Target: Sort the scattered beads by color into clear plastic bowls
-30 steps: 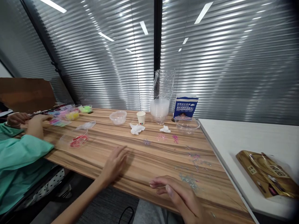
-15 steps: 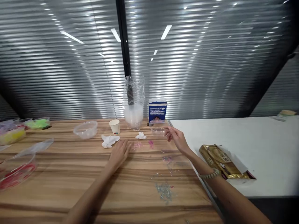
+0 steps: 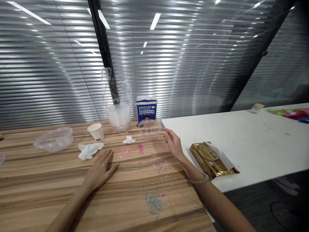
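My left hand [image 3: 99, 171] rests on the wooden table with its fingers stretched out, just in front of a crumpled white tissue [image 3: 89, 150]. My right hand [image 3: 173, 143] pinches the right rim of a clear plastic bowl [image 3: 149, 130] near the table's right edge. Between my hands lie small loose pink bead-like pieces [image 3: 140, 149] and a paler pink scatter [image 3: 124, 151]. Closer to me, a pile of silvery-grey bits [image 3: 154, 202] is spread on the wood, with mixed pink and grey pieces [image 3: 158, 164] beyond it.
A paper cup [image 3: 96, 131], an oval clear container [image 3: 54, 140], stacked bowls in a plastic bag [image 3: 119, 116] and a blue box [image 3: 146, 110] stand along the back. A small tissue [image 3: 128, 139] lies mid-table. A gold tissue pack [image 3: 212, 159] sits on the white table [image 3: 256, 138].
The view has turned right, so the tubs at far left have left it. My left hand has moved left and nearer, fingers spreading. My right hand stays at the bowl.
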Demonstrator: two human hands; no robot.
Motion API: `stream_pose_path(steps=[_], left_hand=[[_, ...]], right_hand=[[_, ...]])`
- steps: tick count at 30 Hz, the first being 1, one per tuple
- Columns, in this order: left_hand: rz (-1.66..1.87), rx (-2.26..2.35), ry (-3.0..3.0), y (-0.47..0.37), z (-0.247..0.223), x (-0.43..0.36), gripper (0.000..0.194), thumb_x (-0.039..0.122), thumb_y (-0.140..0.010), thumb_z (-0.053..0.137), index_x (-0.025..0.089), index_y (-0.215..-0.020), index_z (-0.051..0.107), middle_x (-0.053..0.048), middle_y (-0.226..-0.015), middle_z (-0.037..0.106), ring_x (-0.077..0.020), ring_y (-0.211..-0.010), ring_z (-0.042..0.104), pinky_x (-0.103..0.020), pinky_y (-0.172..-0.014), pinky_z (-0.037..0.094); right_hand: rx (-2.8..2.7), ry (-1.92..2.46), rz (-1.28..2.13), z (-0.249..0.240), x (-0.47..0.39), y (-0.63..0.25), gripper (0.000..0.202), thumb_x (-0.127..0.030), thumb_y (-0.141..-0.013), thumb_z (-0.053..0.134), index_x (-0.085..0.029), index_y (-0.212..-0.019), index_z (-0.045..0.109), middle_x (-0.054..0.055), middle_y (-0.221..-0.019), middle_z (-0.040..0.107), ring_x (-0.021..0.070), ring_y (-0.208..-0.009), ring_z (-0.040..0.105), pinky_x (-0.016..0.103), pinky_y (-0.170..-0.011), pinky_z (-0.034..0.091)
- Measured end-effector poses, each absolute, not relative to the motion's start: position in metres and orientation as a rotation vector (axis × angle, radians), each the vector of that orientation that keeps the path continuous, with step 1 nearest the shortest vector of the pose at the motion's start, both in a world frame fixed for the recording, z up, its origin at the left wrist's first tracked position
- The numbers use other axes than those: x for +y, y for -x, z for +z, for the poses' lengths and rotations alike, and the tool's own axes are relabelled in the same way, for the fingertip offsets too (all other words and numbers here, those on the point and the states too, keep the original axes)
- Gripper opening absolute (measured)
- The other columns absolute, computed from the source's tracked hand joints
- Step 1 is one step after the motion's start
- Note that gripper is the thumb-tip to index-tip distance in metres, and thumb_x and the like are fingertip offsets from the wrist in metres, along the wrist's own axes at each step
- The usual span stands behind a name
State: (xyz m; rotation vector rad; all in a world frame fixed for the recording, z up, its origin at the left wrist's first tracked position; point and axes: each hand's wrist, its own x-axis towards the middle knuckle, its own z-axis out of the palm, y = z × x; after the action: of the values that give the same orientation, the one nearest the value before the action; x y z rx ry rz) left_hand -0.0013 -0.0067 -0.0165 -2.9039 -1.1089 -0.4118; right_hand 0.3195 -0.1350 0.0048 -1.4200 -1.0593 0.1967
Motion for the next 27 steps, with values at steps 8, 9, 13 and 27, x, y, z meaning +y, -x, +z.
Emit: stream_pose_path(steps=[8, 9, 13, 27], left_hand=[[-0.418, -1.118, 2.869, 0.003, -0.026, -0.002, 0.060, 0.049, -0.091, 0.027, 0.007, -0.132, 0.041, -0.014, -0.140, 0.037, -0.0257, -0.131, 0.030, -0.044, -0.109, 0.028], [-0.433, -1.112, 2.876, 0.003, -0.025, -0.001, 0.059, 0.048, -0.091, 0.027, 0.008, -0.131, 0.042, -0.013, -0.139, 0.037, -0.0255, -0.131, 0.031, -0.044, -0.109, 0.029], [-0.530, -1.097, 2.893, 0.004, -0.019, -0.004, 0.057, 0.049, -0.092, 0.029, 0.010, -0.131, 0.042, -0.014, -0.137, 0.041, -0.0260, -0.128, 0.036, -0.045, -0.107, 0.032], [-0.160, -0.464, 3.188, -0.078, 0.002, -0.080, 0.056, 0.043, -0.095, 0.028, 0.019, -0.143, 0.013, -0.007, -0.147, 0.018, -0.0206, -0.136, 0.018, -0.049, -0.112, 0.017]], right_hand=[[-1.513, 1.853, 0.024, 0.007, -0.111, -0.332, 0.044, -0.035, -0.093, 0.031, -0.022, -0.134, 0.040, 0.008, -0.109, 0.060, 0.0210, -0.092, 0.056, 0.037, -0.085, 0.044], [-1.530, 1.888, 0.017, 0.009, -0.109, -0.332, 0.043, -0.036, -0.093, 0.031, -0.022, -0.133, 0.042, 0.009, -0.112, 0.059, 0.0224, -0.097, 0.056, 0.037, -0.086, 0.044], [-1.506, 1.902, -0.015, 0.008, -0.103, -0.331, 0.043, -0.038, -0.095, 0.026, -0.019, -0.128, 0.047, 0.008, -0.125, 0.054, 0.0237, -0.113, 0.050, 0.038, -0.093, 0.042], [-1.374, 1.599, -0.018, 0.003, -0.114, -0.344, 0.034, -0.037, -0.093, 0.033, -0.018, -0.107, 0.056, 0.006, -0.103, 0.064, 0.0188, -0.093, 0.059, 0.031, -0.082, 0.044]])
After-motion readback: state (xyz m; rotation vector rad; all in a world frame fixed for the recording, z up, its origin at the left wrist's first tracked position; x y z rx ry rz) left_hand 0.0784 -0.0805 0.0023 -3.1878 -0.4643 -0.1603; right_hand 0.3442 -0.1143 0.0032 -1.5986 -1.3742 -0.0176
